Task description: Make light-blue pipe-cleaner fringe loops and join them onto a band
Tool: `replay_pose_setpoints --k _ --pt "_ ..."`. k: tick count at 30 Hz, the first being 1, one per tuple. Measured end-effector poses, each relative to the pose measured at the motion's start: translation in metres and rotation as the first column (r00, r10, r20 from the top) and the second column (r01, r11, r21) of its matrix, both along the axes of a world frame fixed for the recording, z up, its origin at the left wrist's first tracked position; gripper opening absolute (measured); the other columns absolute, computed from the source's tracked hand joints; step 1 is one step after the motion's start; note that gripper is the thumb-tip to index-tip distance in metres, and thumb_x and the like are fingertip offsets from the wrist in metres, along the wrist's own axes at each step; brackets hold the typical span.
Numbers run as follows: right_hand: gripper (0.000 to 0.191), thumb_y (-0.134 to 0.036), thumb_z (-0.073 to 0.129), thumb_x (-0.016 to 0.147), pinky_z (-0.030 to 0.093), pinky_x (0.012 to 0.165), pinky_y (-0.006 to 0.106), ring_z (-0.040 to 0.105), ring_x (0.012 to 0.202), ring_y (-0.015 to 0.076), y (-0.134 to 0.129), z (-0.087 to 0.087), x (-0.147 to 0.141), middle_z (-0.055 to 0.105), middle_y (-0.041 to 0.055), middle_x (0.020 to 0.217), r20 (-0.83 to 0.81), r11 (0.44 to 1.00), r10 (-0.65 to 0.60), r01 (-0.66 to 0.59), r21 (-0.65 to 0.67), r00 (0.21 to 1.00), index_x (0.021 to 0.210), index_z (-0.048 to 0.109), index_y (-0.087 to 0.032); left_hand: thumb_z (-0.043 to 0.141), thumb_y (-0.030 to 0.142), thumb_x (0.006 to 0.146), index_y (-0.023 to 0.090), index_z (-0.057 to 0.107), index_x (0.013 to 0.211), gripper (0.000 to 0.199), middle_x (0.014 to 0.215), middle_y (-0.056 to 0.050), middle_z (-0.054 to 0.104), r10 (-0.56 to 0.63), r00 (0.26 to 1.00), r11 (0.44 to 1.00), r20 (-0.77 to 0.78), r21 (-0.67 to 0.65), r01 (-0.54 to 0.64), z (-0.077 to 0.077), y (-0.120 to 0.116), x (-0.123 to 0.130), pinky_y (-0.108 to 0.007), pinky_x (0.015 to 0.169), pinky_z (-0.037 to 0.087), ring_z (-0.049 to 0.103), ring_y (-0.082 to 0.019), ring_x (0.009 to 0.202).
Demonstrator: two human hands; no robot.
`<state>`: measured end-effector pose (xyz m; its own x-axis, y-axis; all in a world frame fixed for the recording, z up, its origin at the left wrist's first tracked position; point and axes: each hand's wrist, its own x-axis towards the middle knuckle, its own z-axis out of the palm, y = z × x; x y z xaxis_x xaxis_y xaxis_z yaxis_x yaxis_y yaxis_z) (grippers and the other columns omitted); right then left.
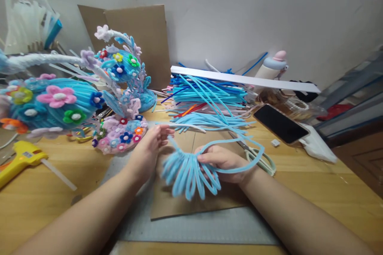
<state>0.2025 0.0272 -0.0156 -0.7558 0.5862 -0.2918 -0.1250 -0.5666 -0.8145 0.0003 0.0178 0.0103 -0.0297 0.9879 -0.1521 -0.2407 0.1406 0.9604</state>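
Note:
A light blue pipe cleaner bundle [190, 179], bent into a fan of several narrow loops, hangs over a piece of cardboard [167, 205]. My right hand [223, 159] pinches its gathered top between thumb and fingers. From there a long loose strand [261, 153] curves out to the right and back across my wrist. My left hand [157, 137] is beside the bundle's left end, its fingers loosely curled and apart with nothing seen in them. A short blue tip sticks up close to that hand. Behind the cardboard lies a pile of light blue pipe cleaners [209, 121].
Flower-covered pipe cleaner ornaments [60, 101] stand at left, above a yellow glue gun [24, 159]. Scissors [260, 159] lie beside my right wrist. Further right are a phone [279, 123] and a white packet [318, 143]. A grey cutting mat [191, 227] lies under the cardboard.

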Motion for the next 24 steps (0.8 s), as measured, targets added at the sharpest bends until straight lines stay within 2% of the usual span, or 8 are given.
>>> replay_pose_setpoints --k 3,5,7,10,15,19,22,24 --pt "0.018 -0.025 0.065 0.071 0.031 0.038 0.014 0.045 0.041 0.0038 -0.003 0.000 -0.001 0.054 -0.0022 0.054 0.055 0.995 0.095 -0.097 0.018 0.994 0.072 0.059 -0.008 0.055 0.036 0.074 0.018 0.059 0.089 0.024 0.090 -0.003 0.062 -0.099 0.919 0.978 -0.381 0.132 0.160 0.005 -0.003 -0.004 -0.026 0.078 0.040 0.055 -0.019 0.090" --pt "0.017 -0.022 0.065 0.071 0.031 0.036 0.013 0.045 0.040 0.0036 -0.006 0.001 -0.003 0.055 -0.0024 0.056 0.081 0.993 0.117 -0.117 -0.004 0.990 0.079 0.058 -0.009 0.061 0.037 0.070 0.016 0.062 0.079 0.022 0.076 -0.001 0.062 -0.371 0.767 0.905 -0.524 -0.021 0.424 0.006 -0.008 -0.004 -0.025 0.068 0.040 0.055 -0.017 0.075" --pt "0.019 -0.021 0.063 0.072 0.031 0.034 0.014 0.046 0.038 0.0049 -0.007 0.002 -0.006 0.056 -0.0030 0.058 0.064 0.996 0.063 -0.058 -0.071 0.996 0.087 0.053 -0.013 0.064 0.037 0.068 0.015 0.064 0.077 0.024 0.068 0.000 0.061 -0.598 0.649 0.784 -0.470 -0.173 0.596 0.005 -0.013 -0.003 -0.023 0.060 0.039 0.053 -0.014 0.064" --pt "0.021 -0.018 0.055 0.074 0.040 0.041 0.017 0.055 0.048 0.0100 -0.006 0.001 -0.008 0.057 -0.0027 0.062 -0.036 0.960 -0.153 0.140 -0.242 0.988 0.093 0.046 -0.018 0.063 0.038 0.069 0.015 0.066 0.075 0.024 0.064 0.000 0.062 -0.714 0.632 0.698 -0.301 -0.250 0.671 -0.003 -0.014 -0.003 -0.022 0.057 0.037 0.052 -0.012 0.059" --pt "0.037 -0.006 0.045 0.063 0.049 0.065 0.026 0.062 0.073 0.0144 0.002 -0.001 -0.005 0.060 0.0029 0.078 -0.136 0.900 -0.336 0.275 -0.339 0.932 0.098 0.046 -0.016 0.070 0.035 0.065 0.013 0.063 0.072 0.025 0.061 -0.001 0.062 -0.450 0.890 0.856 -0.070 -0.319 0.407 -0.013 -0.002 -0.007 -0.020 0.050 0.036 0.052 -0.010 0.051" --pt "0.057 -0.001 0.043 0.053 0.046 0.082 0.036 0.059 0.097 0.0196 0.001 0.000 -0.002 0.060 0.0111 0.106 -0.206 0.943 -0.156 0.084 -0.323 0.966 0.109 0.045 -0.014 0.071 0.028 0.063 0.013 0.058 0.072 0.022 0.063 -0.002 0.063 -0.200 0.975 0.900 0.099 -0.374 0.223 -0.022 0.003 -0.002 -0.021 0.048 0.039 0.055 -0.010 0.049" --pt "0.052 -0.005 0.047 0.067 0.047 0.080 0.035 0.057 0.104 0.0223 -0.001 -0.002 -0.002 0.056 0.0140 0.118 -0.176 0.950 -0.004 -0.051 -0.307 0.984 0.117 0.042 -0.016 0.065 0.029 0.069 0.014 0.056 0.075 0.019 0.067 -0.003 0.062 -0.172 0.985 0.919 0.012 -0.359 0.165 -0.028 0.007 -0.003 -0.020 0.044 0.036 0.056 -0.012 0.050" --pt "0.040 -0.012 0.051 0.077 0.049 0.073 0.029 0.062 0.096 0.0196 -0.003 -0.007 -0.004 0.058 0.0145 0.115 -0.101 0.961 0.009 -0.036 -0.273 0.995 0.115 0.044 -0.016 0.059 0.033 0.073 0.015 0.057 0.079 0.019 0.077 -0.005 0.064 -0.109 0.967 0.975 -0.229 -0.216 0.059 -0.026 0.008 -0.006 -0.023 0.049 0.039 0.058 -0.014 0.059"
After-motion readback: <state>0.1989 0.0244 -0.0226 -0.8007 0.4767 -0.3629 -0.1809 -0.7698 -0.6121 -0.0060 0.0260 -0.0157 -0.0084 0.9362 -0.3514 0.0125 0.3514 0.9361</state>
